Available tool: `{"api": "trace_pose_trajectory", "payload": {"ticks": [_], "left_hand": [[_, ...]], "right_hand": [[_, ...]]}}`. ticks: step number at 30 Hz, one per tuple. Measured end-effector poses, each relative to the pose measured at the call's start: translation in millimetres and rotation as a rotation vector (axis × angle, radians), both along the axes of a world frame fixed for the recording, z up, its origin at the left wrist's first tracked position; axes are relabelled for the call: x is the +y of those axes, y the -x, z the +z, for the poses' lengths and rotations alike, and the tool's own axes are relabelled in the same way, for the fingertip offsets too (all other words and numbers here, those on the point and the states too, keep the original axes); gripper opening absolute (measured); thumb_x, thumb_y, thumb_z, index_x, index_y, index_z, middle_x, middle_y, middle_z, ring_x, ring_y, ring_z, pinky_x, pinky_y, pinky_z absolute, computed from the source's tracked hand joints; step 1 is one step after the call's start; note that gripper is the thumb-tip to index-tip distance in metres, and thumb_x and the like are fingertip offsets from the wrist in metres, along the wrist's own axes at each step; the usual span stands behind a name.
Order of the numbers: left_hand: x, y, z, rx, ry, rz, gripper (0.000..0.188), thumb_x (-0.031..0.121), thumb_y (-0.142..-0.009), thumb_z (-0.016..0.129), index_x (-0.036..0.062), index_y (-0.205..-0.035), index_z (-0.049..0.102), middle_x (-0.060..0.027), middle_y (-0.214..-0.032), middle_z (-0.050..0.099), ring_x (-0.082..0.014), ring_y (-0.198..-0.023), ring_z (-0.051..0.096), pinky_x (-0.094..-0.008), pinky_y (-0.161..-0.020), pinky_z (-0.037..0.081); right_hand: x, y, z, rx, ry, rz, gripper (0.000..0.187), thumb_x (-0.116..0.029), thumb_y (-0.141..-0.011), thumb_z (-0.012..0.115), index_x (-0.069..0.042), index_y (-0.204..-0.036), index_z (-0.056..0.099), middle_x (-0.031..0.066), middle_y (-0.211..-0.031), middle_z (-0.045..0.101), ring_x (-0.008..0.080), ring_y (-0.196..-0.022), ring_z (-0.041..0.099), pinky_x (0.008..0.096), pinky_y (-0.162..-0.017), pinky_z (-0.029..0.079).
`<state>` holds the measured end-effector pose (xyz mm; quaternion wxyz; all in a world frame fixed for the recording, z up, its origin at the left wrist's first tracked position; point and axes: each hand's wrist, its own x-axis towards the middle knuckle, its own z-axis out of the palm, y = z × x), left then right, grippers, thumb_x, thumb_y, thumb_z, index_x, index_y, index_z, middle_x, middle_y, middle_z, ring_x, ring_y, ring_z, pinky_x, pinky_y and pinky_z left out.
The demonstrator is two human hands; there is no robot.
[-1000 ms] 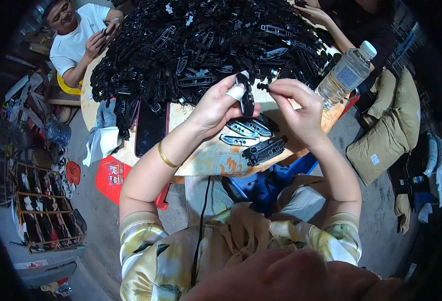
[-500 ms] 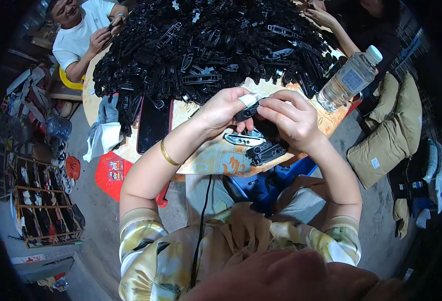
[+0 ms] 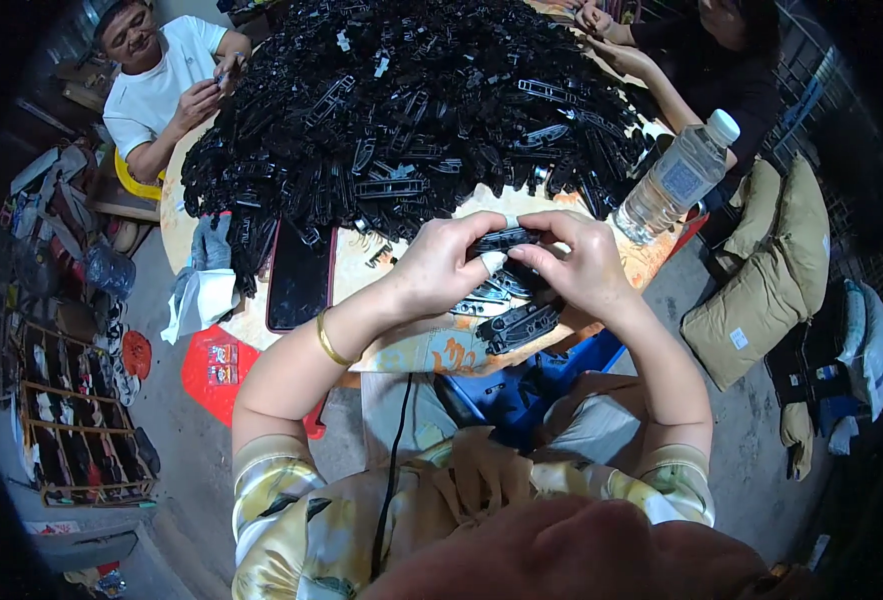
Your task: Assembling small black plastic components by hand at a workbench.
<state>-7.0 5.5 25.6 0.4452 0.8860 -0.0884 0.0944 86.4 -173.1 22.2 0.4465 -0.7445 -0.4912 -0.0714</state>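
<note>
Near the front edge of the round table, my left hand (image 3: pixel 446 262) and my right hand (image 3: pixel 579 262) meet, both closed on one small, long black plastic part (image 3: pixel 502 240). White wrapping covers a fingertip or two of my left hand. Fingers hide much of the part, so its exact kind cannot be made out. Just below my hands, a black part with a pale, shiny frame (image 3: pixel 483 294) lies on the table, beside a larger black part (image 3: pixel 521 324) near the edge. Ahead of my hands rises a big heap of similar black plastic parts (image 3: pixel 391 110).
A clear bottle (image 3: pixel 677 180) stands right of my hands. To the left lie a dark phone (image 3: pixel 299 275), a grey glove (image 3: pixel 211 240) and white paper (image 3: pixel 201 300). A blue bin (image 3: pixel 521 395) sits below the table edge. Two people sit across, handling small things.
My hands have turned the black part sideways, and both now grip it from its ends, thumbs toward me. The whole view has shifted slightly.
</note>
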Motion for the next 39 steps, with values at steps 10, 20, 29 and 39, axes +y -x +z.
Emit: {"api": "trace_pose_trajectory", "payload": {"ticks": [10,20,29,39], "left_hand": [[2,-5,-6,-0.167,-0.005,0.008,0.035,0.001,-0.078,0.051,-0.0014,-0.112,0.050,-0.0176,-0.089,0.061,-0.0263,-0.076,0.063,-0.0330,-0.066,0.049],[35,-8,24,-0.232,0.714,0.139,0.046,-0.004,-0.082,0.036,-0.0049,-0.128,0.030,-0.0194,-0.113,0.053,-0.0182,-0.086,0.061,-0.0297,-0.077,0.054],[11,48,5,-0.196,-0.019,0.028,0.048,0.001,-0.077,0.048,-0.0022,-0.124,0.043,-0.0170,-0.108,0.057,-0.0266,-0.094,0.060,-0.0335,-0.087,0.047],[27,119,-43,-0.278,-0.450,0.150,0.044,0.004,-0.072,0.053,-0.0046,-0.115,0.048,-0.0249,-0.103,0.056,-0.0417,-0.095,0.056,-0.0430,-0.085,0.047]], "right_hand": [[-3,-2,-5,0.395,-0.003,0.036,0.040,-0.015,-0.078,0.071,0.002,-0.111,0.057,0.0156,-0.097,0.064,0.0228,-0.086,0.065,0.0287,-0.073,0.052],[6,17,-2,-0.080,0.349,0.351,0.053,-0.034,-0.077,0.069,-0.008,-0.121,0.054,0.0192,-0.131,0.043,0.0369,-0.123,0.040,0.0421,-0.102,0.033],[-2,15,-3,-0.141,0.413,0.504,0.070,-0.048,-0.069,0.070,-0.005,-0.121,0.055,0.0216,-0.132,0.042,0.0410,-0.125,0.036,0.0476,-0.103,0.031],[2,25,-24,-0.303,0.261,0.369,0.058,-0.030,-0.064,0.074,-0.013,-0.117,0.059,0.0113,-0.122,0.055,0.0343,-0.120,0.045,0.0449,-0.097,0.039]]}}
